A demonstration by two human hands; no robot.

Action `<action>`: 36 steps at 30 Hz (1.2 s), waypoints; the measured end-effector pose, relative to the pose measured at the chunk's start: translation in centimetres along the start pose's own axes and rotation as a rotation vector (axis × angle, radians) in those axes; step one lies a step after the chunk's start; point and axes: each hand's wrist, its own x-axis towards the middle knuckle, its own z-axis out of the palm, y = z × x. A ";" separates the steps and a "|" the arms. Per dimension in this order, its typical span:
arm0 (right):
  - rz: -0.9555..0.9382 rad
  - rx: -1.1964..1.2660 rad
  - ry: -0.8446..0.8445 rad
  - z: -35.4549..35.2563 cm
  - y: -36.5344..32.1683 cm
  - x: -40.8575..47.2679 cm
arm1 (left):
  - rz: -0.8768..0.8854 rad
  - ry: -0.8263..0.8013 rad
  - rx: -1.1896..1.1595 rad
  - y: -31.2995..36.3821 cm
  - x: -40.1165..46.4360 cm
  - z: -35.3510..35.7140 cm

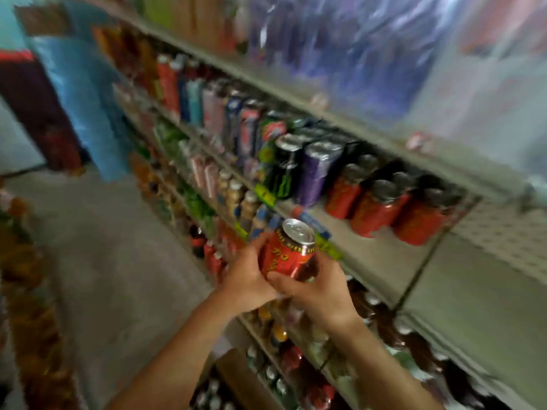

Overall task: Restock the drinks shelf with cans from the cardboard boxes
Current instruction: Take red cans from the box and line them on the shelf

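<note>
1. Grip: both hands are wrapped round one red can [291, 252]. The left hand [247, 279] cups its left side with fingers curled over the upper wall; the right hand [318, 287] holds it low and from the front, thumb across the base. Both closed firmly on it, nothing else held.
2. Where the can is: in the air in front of the shelf [381, 261], just below and left of the shelf edge, top tilted up toward the shelving. Not yet on the board.
3. Target, as I read it: the group of matching red cans [384, 207] on the same shelf, right of the purple can [318, 170] and the black can [285, 167]. Bare board lies in front of that group.
4. To do it well: level the can before it crosses the lip, so the base lands flat rather than on its rim.
5. Let one hand carry; the other could steady the front row.
6. Set it just beside the red cans, label outward, then slide it back until touching.
7. Risk: a nudge could topple the neighbours. The view is blurred, so gaps between cans are hard to judge.
8. No cardboard boxes clearly visible from here.
</note>
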 end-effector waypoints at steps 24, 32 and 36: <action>-0.004 -0.192 0.607 -17.0 4.9 3.5 | 0.227 -0.401 1.028 7.0 8.1 10.8; 0.015 -0.147 0.708 -16.4 5.9 4.2 | 0.240 -0.452 1.030 6.8 8.4 10.2; 0.053 -0.170 0.701 -16.4 5.9 4.3 | 0.237 -0.470 1.022 6.8 8.6 10.1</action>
